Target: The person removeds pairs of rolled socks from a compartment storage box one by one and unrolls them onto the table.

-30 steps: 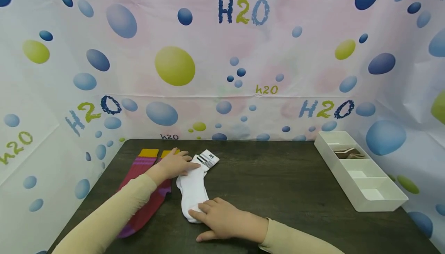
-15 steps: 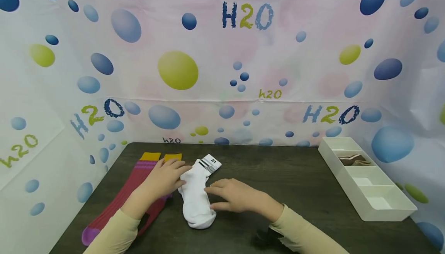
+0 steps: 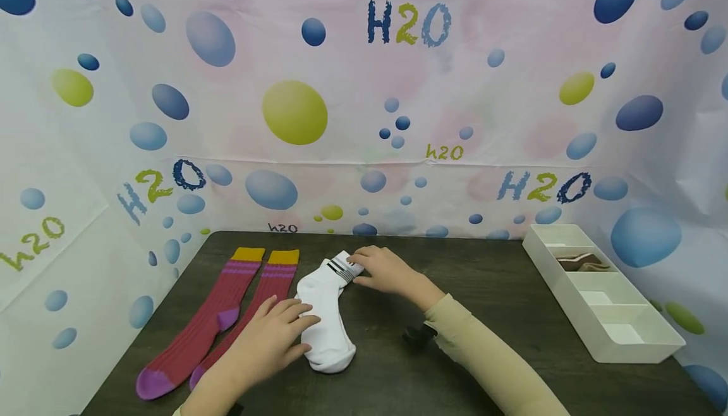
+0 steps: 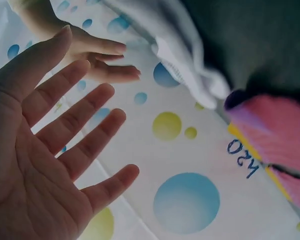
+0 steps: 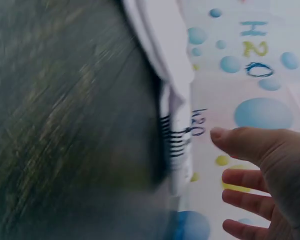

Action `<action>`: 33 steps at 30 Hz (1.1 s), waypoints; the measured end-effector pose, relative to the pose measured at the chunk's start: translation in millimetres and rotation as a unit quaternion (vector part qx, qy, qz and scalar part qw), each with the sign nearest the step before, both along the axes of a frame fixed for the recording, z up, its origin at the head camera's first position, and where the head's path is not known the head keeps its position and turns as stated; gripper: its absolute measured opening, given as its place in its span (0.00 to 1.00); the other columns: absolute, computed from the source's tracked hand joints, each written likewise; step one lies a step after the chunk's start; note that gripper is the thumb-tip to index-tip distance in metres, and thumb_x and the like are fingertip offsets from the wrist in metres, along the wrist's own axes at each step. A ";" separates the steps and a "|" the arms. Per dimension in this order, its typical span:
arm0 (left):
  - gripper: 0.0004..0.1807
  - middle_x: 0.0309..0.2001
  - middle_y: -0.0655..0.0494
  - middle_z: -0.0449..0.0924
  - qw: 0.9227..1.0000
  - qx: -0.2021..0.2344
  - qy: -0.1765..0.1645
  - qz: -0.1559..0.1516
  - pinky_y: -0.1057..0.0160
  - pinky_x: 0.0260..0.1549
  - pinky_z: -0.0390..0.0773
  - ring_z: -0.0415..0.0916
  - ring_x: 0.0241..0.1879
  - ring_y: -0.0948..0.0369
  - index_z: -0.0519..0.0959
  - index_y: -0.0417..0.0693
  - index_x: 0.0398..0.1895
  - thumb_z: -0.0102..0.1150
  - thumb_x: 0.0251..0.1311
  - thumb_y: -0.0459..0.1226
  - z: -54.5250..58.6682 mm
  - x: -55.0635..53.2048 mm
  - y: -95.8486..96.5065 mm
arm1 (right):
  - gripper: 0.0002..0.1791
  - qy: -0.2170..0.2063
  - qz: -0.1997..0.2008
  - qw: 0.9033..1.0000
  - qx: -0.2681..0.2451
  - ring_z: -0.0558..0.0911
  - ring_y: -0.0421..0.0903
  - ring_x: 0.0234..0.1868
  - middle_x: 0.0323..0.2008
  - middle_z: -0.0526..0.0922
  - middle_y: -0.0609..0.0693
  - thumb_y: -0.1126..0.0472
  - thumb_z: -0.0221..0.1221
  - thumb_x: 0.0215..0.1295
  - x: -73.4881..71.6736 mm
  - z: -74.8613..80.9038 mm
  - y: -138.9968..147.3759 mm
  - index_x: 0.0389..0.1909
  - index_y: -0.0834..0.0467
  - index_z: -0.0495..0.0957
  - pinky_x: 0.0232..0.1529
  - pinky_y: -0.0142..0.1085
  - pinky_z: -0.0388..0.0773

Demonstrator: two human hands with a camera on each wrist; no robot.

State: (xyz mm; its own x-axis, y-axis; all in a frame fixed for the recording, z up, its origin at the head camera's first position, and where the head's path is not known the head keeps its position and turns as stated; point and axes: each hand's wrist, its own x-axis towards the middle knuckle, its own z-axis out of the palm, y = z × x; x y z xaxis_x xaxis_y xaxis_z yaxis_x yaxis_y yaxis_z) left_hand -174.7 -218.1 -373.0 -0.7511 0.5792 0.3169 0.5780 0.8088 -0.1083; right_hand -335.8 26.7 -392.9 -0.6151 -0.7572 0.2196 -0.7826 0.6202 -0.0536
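A pair of white socks [image 3: 325, 315] with black stripes at the cuffs lies stacked on the dark table, also seen edge-on in the right wrist view, where the striped cuffs [image 5: 177, 142] hang into sight. My left hand [image 3: 273, 337] hovers at their left side near the foot end, fingers spread and holding nothing. Over the striped cuff end is my right hand [image 3: 387, 270], its fingertips overlapping the cuff in the head view. The right wrist view shows that hand [image 5: 270, 185] with fingers extended and nothing gripped.
Two long red socks [image 3: 199, 334] with yellow cuffs and purple heels and toes lie side by side at the left. At the table's right edge stands a white divided box [image 3: 574, 315], with a folded brown sock [image 3: 582, 262] in one compartment. A patterned curtain backs the table.
My right hand has gone from the white socks' foot end up to the cuff. My left hand has moved down from the cuff area, uncovering the second red sock's upper part.
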 end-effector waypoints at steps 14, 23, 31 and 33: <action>0.13 0.41 0.62 0.81 0.999 -0.004 -0.045 -0.016 0.40 0.50 0.74 0.77 0.45 0.57 0.84 0.60 0.37 0.74 0.46 0.43 -28.9 6.0 4.2 | 0.20 0.013 -0.020 0.998 0.061 0.79 0.49 0.56 0.55 0.80 0.50 0.58 0.64 0.62 -22.1 -27.4 -27.0 0.56 0.49 0.79 0.51 0.46 0.77; 0.11 0.38 0.62 0.81 0.996 0.002 -0.084 0.004 0.41 0.46 0.75 0.77 0.42 0.56 0.85 0.60 0.35 0.72 0.46 0.38 -31.5 4.9 2.3 | 0.16 0.046 -0.024 0.997 0.055 0.82 0.48 0.50 0.51 0.83 0.48 0.59 0.60 0.66 -22.2 -29.5 -27.2 0.54 0.48 0.80 0.46 0.45 0.79; 0.09 0.34 0.64 0.81 0.998 -0.001 -0.068 0.017 0.43 0.45 0.75 0.77 0.40 0.58 0.85 0.59 0.31 0.73 0.45 0.37 -28.9 4.2 -1.5 | 0.14 0.056 -0.040 0.995 0.069 0.82 0.47 0.47 0.47 0.84 0.47 0.57 0.58 0.68 -17.1 -28.4 -29.6 0.52 0.46 0.81 0.45 0.44 0.78; 0.08 0.34 0.64 0.81 0.998 -0.005 -0.055 0.015 0.42 0.45 0.75 0.77 0.40 0.58 0.85 0.59 0.30 0.73 0.45 0.37 -28.5 3.7 -1.4 | 0.13 0.072 -0.045 0.994 0.071 0.83 0.47 0.46 0.46 0.85 0.46 0.57 0.59 0.67 -16.4 -29.1 -29.2 0.51 0.45 0.82 0.44 0.43 0.78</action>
